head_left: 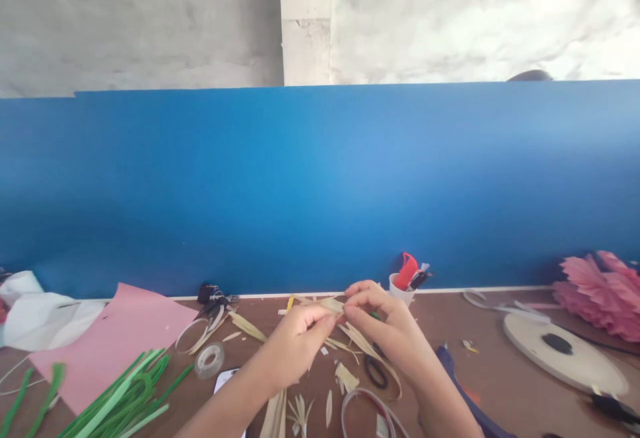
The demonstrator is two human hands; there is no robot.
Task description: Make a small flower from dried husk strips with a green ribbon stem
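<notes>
Above the middle of the brown table, my left hand [296,345] pinches a pale, dry strip that looks like corn husk [330,303] between thumb and fingers. My right hand [383,318] is beside it, thumb and fingertips closed on the strip's right end. The fingers hide part of the strip. Under and around both hands lie more husk strips [274,415] and small cut scraps [346,378]. Black scissor handles [376,371] show below my right hand. A phone [225,379] lies partly covered by my left forearm.
Left: green pipe cleaners [125,398], pink sheet [120,335], clear tape roll [209,361]. A white cup [401,295] of tools stands by the blue partition [300,191]. Right: dark blue tool [467,398], pale oval board [565,365], pink crinkled paper [595,301].
</notes>
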